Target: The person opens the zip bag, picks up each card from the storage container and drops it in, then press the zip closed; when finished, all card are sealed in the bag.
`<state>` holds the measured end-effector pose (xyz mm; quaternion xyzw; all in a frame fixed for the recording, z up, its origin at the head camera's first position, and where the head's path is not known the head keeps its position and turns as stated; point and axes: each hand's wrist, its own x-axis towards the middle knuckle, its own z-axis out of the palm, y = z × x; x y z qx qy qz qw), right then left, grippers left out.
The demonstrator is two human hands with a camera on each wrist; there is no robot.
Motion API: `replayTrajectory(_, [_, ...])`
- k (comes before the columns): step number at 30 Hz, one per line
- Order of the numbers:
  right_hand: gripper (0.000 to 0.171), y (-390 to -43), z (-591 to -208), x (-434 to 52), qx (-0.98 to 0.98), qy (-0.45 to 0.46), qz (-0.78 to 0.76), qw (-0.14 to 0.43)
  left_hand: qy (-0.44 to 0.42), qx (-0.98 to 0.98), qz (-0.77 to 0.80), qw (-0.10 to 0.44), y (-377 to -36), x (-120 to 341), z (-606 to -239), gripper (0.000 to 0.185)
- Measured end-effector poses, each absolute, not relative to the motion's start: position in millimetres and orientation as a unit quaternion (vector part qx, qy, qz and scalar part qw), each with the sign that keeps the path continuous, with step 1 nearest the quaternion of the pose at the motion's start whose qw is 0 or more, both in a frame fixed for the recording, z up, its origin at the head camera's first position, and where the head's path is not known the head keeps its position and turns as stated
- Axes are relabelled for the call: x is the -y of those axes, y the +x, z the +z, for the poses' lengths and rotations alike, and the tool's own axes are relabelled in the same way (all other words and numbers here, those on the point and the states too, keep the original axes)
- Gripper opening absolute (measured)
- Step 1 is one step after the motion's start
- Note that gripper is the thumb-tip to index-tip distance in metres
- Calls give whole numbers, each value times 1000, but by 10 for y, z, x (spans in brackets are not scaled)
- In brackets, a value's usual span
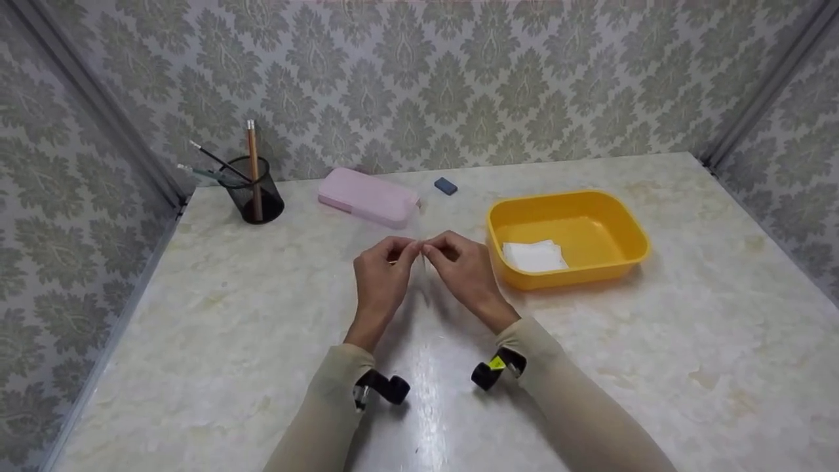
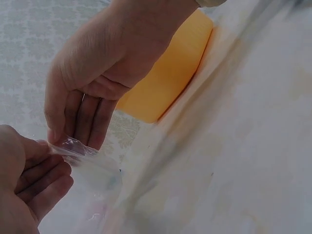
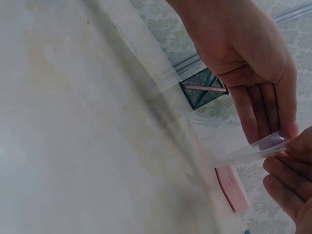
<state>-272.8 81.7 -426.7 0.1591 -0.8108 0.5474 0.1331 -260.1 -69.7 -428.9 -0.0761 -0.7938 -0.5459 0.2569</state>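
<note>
Clear plastic bag (image 2: pixel 80 153) hangs pinched at its top edge between left hand (image 1: pixel 382 275) and right hand (image 1: pixel 464 270), at nine o'clock of the yellow tub (image 1: pixel 569 237), apparently unopened and unfilled yet.

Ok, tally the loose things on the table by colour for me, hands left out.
Yellow: 1, the tub
Pink: 1, the pencil case
Blue: 1, the eraser
Black: 1, the mesh pen cup
White: 1, the folded cloth in the tub
Clear: 1, the plastic bag pinched by both hands
Total: 6
</note>
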Motion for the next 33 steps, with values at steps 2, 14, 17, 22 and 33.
replayTrajectory(2, [9, -2731, -4269, -830, 808, 167, 547, 139, -82, 795, -542, 260, -2596, 693, -4288, 10])
replayTrajectory(14, [9, -2802, -4190, -843, 805, 182, 544, 153, -97, 789, -544, 270, -2653, 685, -4236, 9])
replayTrajectory(17, [10, -2809, -4179, -828, 802, 188, 545, 156, -94, 786, -548, 270, -2646, 692, -4224, 9])
replayTrajectory(22, [9, -2791, -4188, -813, 795, 190, 554, 160, -92, 781, -553, 276, -2633, 698, -4237, 7])
replayTrajectory(33, [9, -2744, -4245, -838, 796, 161, 565, 145, -84, 770, -569, 277, -2577, 655, -4281, 8])
